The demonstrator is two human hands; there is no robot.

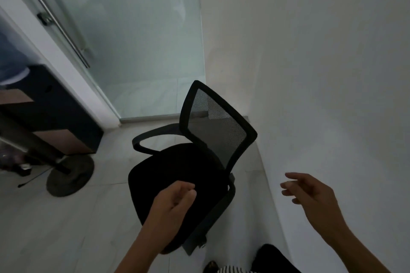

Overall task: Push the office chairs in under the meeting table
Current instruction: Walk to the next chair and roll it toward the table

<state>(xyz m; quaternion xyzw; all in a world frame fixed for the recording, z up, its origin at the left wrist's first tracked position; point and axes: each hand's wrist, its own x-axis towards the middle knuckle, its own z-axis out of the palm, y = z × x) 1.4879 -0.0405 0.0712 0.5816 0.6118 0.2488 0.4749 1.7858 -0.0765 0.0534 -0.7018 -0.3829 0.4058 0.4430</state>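
A black office chair (177, 175) with a mesh backrest (218, 126) and grey armrests stands on the tiled floor, close to the white wall on its right. Its seat faces left, toward the meeting table (13, 131) at the left edge, where a dark tabletop edge, a metal leg and a round base (71, 176) show. My left hand (173, 204) hovers over the seat's near side, fingers loosely curled, holding nothing. My right hand (310, 193) floats to the right of the chair in front of the wall, fingers apart, touching nothing.
A frosted glass door (133, 40) with a long metal handle fills the back. A dark cabinet with brown panels (55, 122) stands at the left behind the table base. The white wall (321, 73) runs along the right. A thin cable lies on the floor near the base.
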